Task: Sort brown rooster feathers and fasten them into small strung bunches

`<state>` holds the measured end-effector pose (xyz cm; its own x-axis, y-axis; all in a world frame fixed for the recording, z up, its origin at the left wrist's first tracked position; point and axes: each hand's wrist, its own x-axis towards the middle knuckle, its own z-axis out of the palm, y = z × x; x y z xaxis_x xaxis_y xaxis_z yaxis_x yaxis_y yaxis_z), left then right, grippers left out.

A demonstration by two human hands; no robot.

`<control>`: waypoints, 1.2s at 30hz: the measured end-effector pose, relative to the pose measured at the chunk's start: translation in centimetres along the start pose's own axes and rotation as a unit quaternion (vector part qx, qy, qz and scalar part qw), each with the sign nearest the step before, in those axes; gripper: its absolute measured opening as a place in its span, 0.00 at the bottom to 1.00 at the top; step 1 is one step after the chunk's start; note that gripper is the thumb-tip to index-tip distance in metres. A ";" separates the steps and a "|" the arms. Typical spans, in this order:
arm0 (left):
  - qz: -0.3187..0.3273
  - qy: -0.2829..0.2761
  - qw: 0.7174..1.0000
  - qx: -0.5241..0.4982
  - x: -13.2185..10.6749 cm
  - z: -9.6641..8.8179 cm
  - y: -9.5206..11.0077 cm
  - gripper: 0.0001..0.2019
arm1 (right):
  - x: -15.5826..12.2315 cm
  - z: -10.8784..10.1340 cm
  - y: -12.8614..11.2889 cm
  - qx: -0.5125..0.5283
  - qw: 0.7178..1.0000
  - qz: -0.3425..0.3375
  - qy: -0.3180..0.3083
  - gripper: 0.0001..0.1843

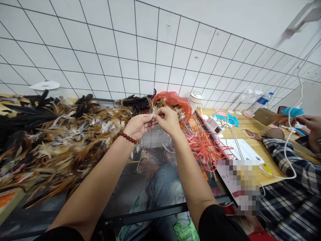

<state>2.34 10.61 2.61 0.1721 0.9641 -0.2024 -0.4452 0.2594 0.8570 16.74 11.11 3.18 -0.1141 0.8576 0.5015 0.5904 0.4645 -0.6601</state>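
My left hand (140,126), with a dark red bead bracelet (127,137) at the wrist, meets my right hand (166,121) fingertip to fingertip above the glass tabletop (155,155). Both are closed in a pinch. A small brown and white feather (152,106) sticks up from between the fingertips; its lower end is hidden by my fingers. Left of my hands spreads a large pile of brown, white and black feathers (87,134). A translucent red plastic bag (173,97) lies just behind my right hand.
Tangled red cord or plastic strips (203,144) lie right of my arm. Beyond are a white lidded cup (196,97), a power strip (240,150) with cables and a phone (230,180). A co-worker in a plaid sleeve (283,150) holds blue and brown feathers (292,112). Wire grid (155,63) lines the wall.
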 end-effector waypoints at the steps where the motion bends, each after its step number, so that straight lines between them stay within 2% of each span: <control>1: 0.009 -0.001 1.000 0.017 0.0 0.0 0.0 0.02 | 0.1 0.1 0.2 0.015 1.000 0.013 0.002 0.03; 4: 0.014 -0.017 0.999 0.025 0.0 0.0 0.0 0.03 | 0.4 0.3 1.0 0.077 0.994 0.064 0.037 0.04; 6: 0.006 -0.034 0.999 0.005 0.0 0.0 0.0 0.03 | 0.5 0.3 1.4 0.165 0.979 0.112 0.031 0.04; 8: -0.007 -0.047 0.999 -0.009 -0.1 0.1 0.1 0.04 | 0.5 -0.1 1.7 0.295 0.941 0.156 -0.058 0.06; 10: -0.023 -0.050 0.998 -0.012 -0.2 0.3 0.1 0.05 | 0.3 -0.4 1.6 0.407 0.881 0.173 -0.167 0.11; 11: -0.032 -0.047 0.998 -0.011 -0.3 0.4 0.2 0.06 | 0.2 -0.6 1.6 0.440 0.859 0.172 -0.198 0.13; 13: -0.046 -0.047 0.998 -0.004 -0.4 0.5 0.1 0.09 | 0.1 -0.6 1.3 0.468 0.844 0.172 -0.196 0.16; 19: -0.062 -0.108 0.992 0.027 -0.3 0.2 0.0 0.04 | 0.4 -0.1 1.0 0.473 0.853 0.204 -0.083 0.19; 26: -0.053 -0.101 0.992 0.054 -0.5 0.2 -0.2 0.03 | 0.5 0.3 1.4 0.423 0.880 0.211 -0.053 0.18; 30: -0.035 -0.042 0.998 -0.003 -0.4 0.5 -0.3 0.02 | 0.5 0.9 1.4 0.415 0.895 0.152 -0.053 0.17; 32: -0.032 -0.008 0.998 -0.046 -0.3 0.5 -0.2 0.04 | 0.5 1.1 1.4 0.381 0.917 0.107 -0.053 0.20; 34: -0.040 0.007 0.996 -0.077 -0.2 0.4 0.0 0.04 | 0.4 1.1 1.4 0.300 0.950 0.060 -0.053 0.29; 36: -0.054 0.007 0.994 -0.094 -0.2 0.3 0.3 0.04 | 0.3 1.1 1.4 0.190 0.981 0.018 -0.031 0.33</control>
<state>2.44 10.46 3.04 0.2173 0.9301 -0.2962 -0.5813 0.3671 0.7262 16.68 12.26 1.82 -0.1547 0.8813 0.4465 0.2558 0.4722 -0.8435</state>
